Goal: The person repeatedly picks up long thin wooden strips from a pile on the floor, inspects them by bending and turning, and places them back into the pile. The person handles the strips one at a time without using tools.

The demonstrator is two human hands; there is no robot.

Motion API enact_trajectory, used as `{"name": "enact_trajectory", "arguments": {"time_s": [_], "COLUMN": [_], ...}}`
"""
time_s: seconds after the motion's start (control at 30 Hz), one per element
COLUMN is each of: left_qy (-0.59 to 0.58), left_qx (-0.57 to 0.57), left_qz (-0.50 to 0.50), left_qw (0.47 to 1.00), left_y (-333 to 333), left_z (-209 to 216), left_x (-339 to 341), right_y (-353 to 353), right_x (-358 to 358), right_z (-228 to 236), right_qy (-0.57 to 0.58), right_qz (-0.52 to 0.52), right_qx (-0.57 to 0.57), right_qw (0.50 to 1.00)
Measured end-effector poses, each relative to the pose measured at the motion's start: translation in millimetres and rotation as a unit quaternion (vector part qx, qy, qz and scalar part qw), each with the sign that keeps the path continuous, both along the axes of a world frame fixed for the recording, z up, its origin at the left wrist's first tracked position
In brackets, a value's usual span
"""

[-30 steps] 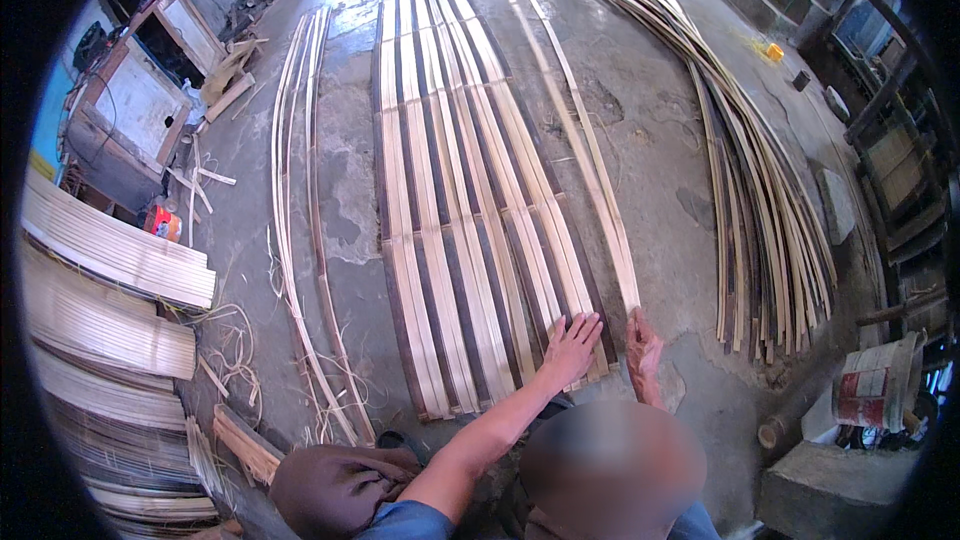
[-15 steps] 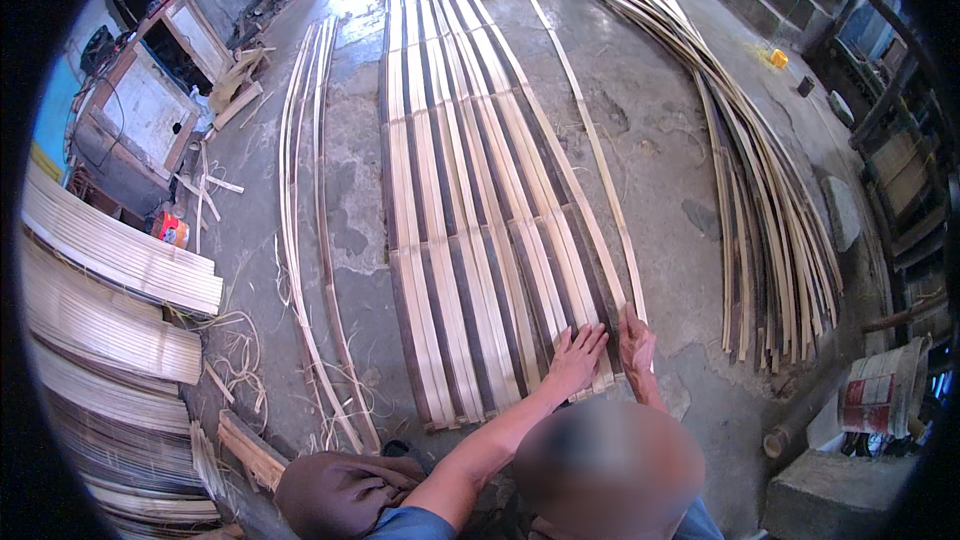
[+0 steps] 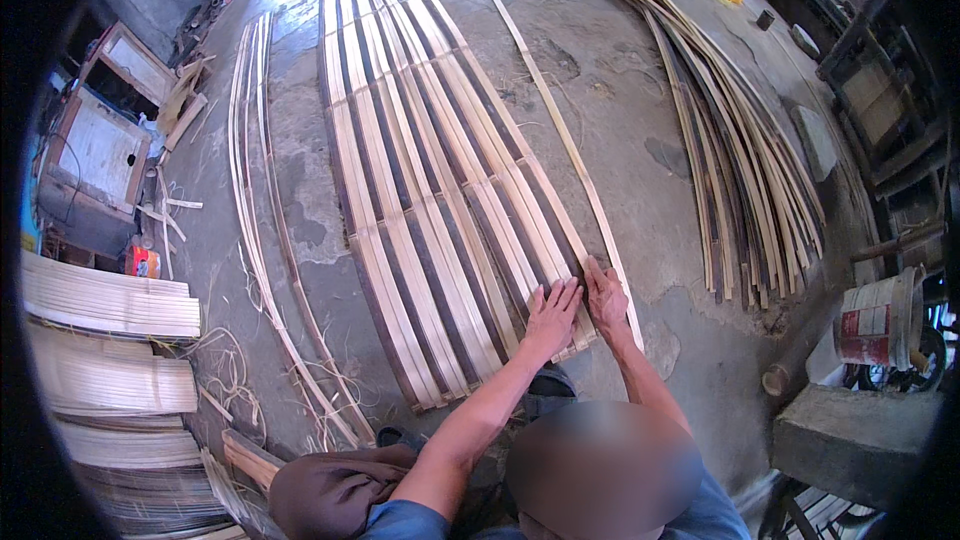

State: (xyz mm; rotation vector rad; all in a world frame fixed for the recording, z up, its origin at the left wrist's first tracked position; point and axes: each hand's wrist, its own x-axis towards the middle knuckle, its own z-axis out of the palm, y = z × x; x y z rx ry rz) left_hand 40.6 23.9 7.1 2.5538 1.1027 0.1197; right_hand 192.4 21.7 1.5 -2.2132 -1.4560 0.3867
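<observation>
A long mat of pale and dark bamboo strips [image 3: 405, 195] lies on the floor, bound by several cross ties. My left hand [image 3: 553, 318] rests flat on its near right part, fingers stretched out. At the mat's right edge, my right hand [image 3: 606, 302] has its fingers closed on the outermost pale bamboo strip [image 3: 525, 168], which lies along the mat's side. The fingertips' underside is hidden. Just right of that hand, a single loose bamboo strip [image 3: 570, 148] runs away over the floor.
Loose strips [image 3: 240, 150] lie left of the mat; a large strip bundle [image 3: 735, 140] lies right. Stacked slat mats [image 3: 110, 300] fill the left side. A bucket [image 3: 880, 320] stands on a concrete block [image 3: 850, 440] at right. An orange tub [image 3: 143, 262] sits at left.
The view has shifted, so the floor things appear farther left and higher. My right hand has moved closer to my left, and the outermost strip's near end now lies closer against the mat.
</observation>
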Motion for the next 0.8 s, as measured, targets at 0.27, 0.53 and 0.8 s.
{"name": "enact_trajectory", "arguments": {"time_s": [0.27, 0.53, 0.8], "left_qy": [0.012, 0.022, 0.006], "left_qx": [-0.045, -0.037, -0.019], "left_qz": [-0.002, -0.008, -0.002], "left_qw": [0.999, 0.999, 1.000], "left_y": [2.4, 1.3, -0.4], "left_z": [7.5, 7.1, 0.8], "left_x": [0.7, 1.0, 1.3], "right_y": [-2.3, -5.9, -10.5], "right_x": [-3.9, 0.6, -5.6], "right_z": [1.9, -0.6, -1.4], "right_qy": [-0.023, -0.014, -0.098], "right_qz": [0.003, -0.003, 0.010], "right_qx": [0.002, -0.012, -0.020], "right_qw": [1.000, 1.000, 0.995]}}
